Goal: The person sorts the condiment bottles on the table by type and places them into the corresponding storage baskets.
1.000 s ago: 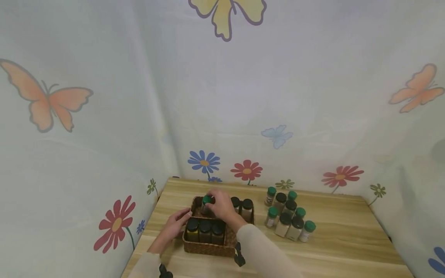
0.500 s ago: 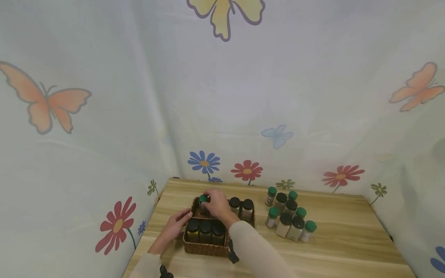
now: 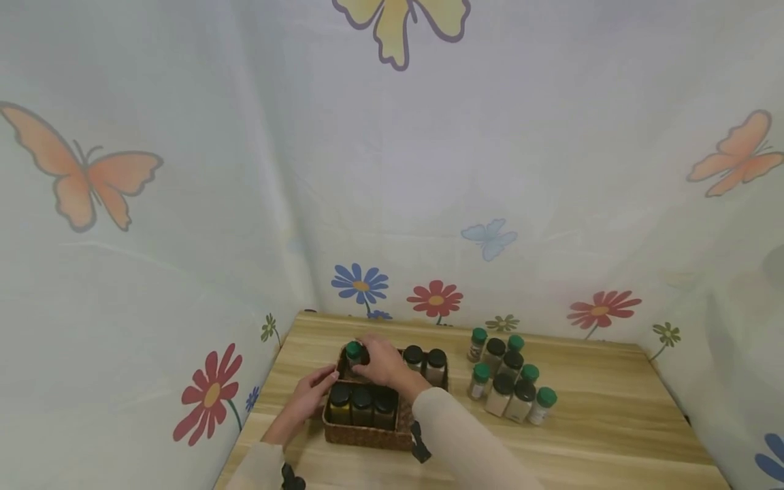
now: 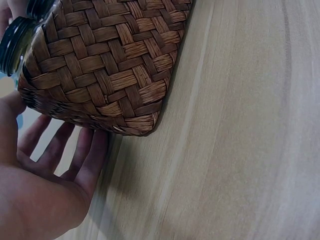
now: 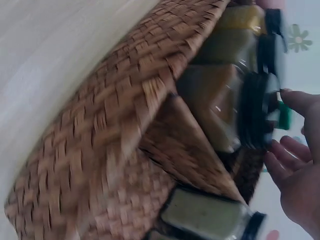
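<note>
A brown woven basket (image 3: 367, 437) with compartments stands on the wooden table. My left hand (image 3: 309, 395) rests at its left side; in the left wrist view the fairly straight fingers (image 4: 92, 155) touch the woven wall. Over the back compartment, my right hand (image 3: 384, 362) holds a small green-capped spice jar (image 3: 353, 352) near the left end. That jar stands about upright, its lower part hidden. In the right wrist view its green cap (image 5: 284, 116) shows between the fingers. Three black-capped jars (image 3: 362, 407) fill the front left compartment. Two more black-capped jars (image 3: 435, 367) stand at back right.
Right of the basket stands a group of several spice jars (image 3: 502, 395), some with green caps and some with black. A pale cloth wall (image 3: 392, 204) printed with flowers and butterflies surrounds the table (image 3: 612, 422).
My right hand has shifted slightly left, and the green-capped jar has moved left with it inside the back compartment. The left hand stays in place on the basket.
</note>
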